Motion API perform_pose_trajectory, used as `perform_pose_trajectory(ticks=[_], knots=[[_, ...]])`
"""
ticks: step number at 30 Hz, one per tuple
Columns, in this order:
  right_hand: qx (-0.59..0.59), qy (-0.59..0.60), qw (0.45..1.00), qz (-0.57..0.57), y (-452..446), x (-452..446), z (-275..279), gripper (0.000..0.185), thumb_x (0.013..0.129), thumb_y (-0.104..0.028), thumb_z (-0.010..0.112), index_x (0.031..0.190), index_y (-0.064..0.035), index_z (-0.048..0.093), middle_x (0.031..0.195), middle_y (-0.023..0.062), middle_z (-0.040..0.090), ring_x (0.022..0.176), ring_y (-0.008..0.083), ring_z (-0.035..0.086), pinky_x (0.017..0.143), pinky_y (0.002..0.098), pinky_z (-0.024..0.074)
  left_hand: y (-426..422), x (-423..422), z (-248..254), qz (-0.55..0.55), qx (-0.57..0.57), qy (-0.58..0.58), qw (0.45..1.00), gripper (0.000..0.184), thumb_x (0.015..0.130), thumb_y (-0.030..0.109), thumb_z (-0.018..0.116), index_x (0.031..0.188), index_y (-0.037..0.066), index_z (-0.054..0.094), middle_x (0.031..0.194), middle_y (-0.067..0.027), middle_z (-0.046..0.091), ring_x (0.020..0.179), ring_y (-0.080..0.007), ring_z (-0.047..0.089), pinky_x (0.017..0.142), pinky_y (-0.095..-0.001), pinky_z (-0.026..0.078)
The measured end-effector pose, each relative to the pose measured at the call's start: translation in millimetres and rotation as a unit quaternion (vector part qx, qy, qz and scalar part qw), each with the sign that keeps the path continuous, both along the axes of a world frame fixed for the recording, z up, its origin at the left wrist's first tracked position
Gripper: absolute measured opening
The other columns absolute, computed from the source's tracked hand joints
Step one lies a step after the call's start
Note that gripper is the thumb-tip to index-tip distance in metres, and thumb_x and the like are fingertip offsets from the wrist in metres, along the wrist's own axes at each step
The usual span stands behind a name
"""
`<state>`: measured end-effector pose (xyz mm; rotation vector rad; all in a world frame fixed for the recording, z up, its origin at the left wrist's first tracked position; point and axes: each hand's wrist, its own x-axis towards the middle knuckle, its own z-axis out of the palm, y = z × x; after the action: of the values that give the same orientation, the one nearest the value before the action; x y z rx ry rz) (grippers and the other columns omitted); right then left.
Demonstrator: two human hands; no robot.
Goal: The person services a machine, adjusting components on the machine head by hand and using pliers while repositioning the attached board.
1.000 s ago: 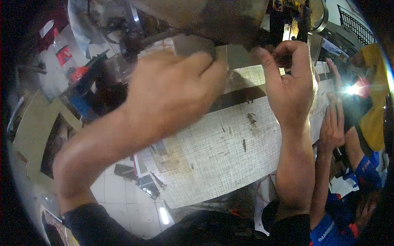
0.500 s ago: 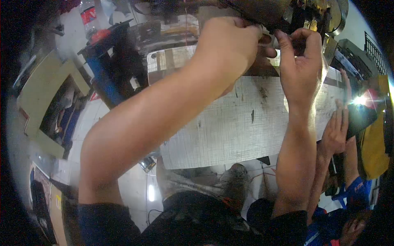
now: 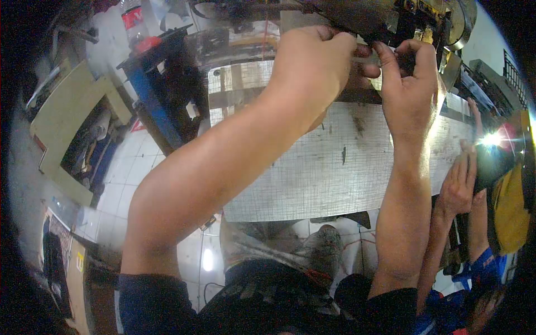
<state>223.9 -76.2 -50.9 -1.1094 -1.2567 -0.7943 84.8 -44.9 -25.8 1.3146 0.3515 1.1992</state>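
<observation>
My left hand [image 3: 315,72] reaches to the underside of a dark machine [image 3: 357,15] at the top of the view. Its fingers are bent together, and anything between them is hidden. Close by on the right, my right hand [image 3: 412,89] is raised with thumb and curled fingers near the same machine part. I cannot make out a held thing at its fingertips. Below both hands lies a pale, cross-hatched work table [image 3: 312,173] with dark stains and brown tape strips.
Another person's hands [image 3: 459,181] rest at the table's right end, near a bright lamp [image 3: 491,138]. A yellow cloth [image 3: 509,206] hangs beside them. On the left stand a blue and black metal frame [image 3: 153,92], a bottle [image 3: 133,22] and a beige cut-out panel [image 3: 61,123].
The whole view has shifted slightly, and my left elbow has moved a little right. Both hands stay by the machine with nearly the same finger poses.
</observation>
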Motion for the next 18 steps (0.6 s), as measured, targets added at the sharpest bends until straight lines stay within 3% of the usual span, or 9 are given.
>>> perform_pose_trajectory(ticks=[4,7,10,13,16,18], knots=[[0.003,-0.008,1.0,-0.008,0,-1,1,0.024,0.083,-0.022,0.073,0.091,-0.0046,0.059,0.08,0.0151,0.066,0.072,0.0341,0.065,0.065,0.0416,0.0507,-2,-1,3,0.002,-0.008,-0.011,1.0,0.019,0.092,0.008,0.054,0.106,-0.002,0.06,0.092,-0.0114,0.067,0.072,-0.0223,0.067,0.064,-0.0345,0.056],[0.014,-0.019,0.999,-0.026,-2,-2,-1,0.022,0.081,-0.022,0.073,0.093,-0.0082,0.061,0.085,0.0104,0.065,0.075,0.0305,0.065,0.065,0.0402,0.0508,-5,-2,4,0.032,-0.002,0.025,0.999,0.019,0.093,0.011,0.052,0.104,-0.001,0.06,0.093,-0.0124,0.067,0.077,-0.024,0.067,0.066,-0.0363,0.056],[0.017,-0.027,0.999,-0.023,-3,-5,1,0.021,0.08,-0.02,0.073,0.093,-0.0076,0.061,0.085,0.0107,0.064,0.074,0.0303,0.064,0.065,0.04,0.0505,-7,-3,5,0.005,0.02,0.029,0.999,0.017,0.088,0.004,0.051,0.097,-0.008,0.059,0.089,-0.0162,0.064,0.069,-0.0224,0.065,0.059,-0.0337,0.053],[0.019,-0.03,0.999,-0.023,-3,-5,3,0.02,0.08,-0.018,0.072,0.092,-0.007,0.061,0.085,0.0109,0.064,0.074,0.0302,0.064,0.065,0.0398,0.0502,-9,0,6,0.008,0.013,0.003,1.0,0.019,0.094,0.009,0.048,0.1,-0.004,0.061,0.084,-0.0092,0.064,0.067,-0.0215,0.064,0.057,-0.0328,0.051],[0.021,-0.033,0.999,-0.02,-3,-6,4,0.019,0.08,-0.016,0.072,0.092,-0.0065,0.061,0.084,0.0112,0.063,0.074,0.0301,0.063,0.065,0.0395,0.0499,-16,-3,10,0.02,0.033,0.024,0.999,0.022,0.094,0.009,0.048,0.1,-0.006,0.062,0.085,-0.0122,0.065,0.067,-0.0227,0.063,0.057,-0.0341,0.051],[0.022,-0.035,0.999,-0.019,-3,-5,3,0.019,0.079,-0.015,0.071,0.092,-0.0061,0.061,0.084,0.0114,0.063,0.074,0.03,0.063,0.064,0.0394,0.0497,-18,-3,15,0.074,0.013,0.098,0.992,0.024,0.093,0.012,0.048,0.1,-0.007,0.062,0.087,-0.0138,0.065,0.066,-0.0209,0.062,0.056,-0.0336,0.05]])
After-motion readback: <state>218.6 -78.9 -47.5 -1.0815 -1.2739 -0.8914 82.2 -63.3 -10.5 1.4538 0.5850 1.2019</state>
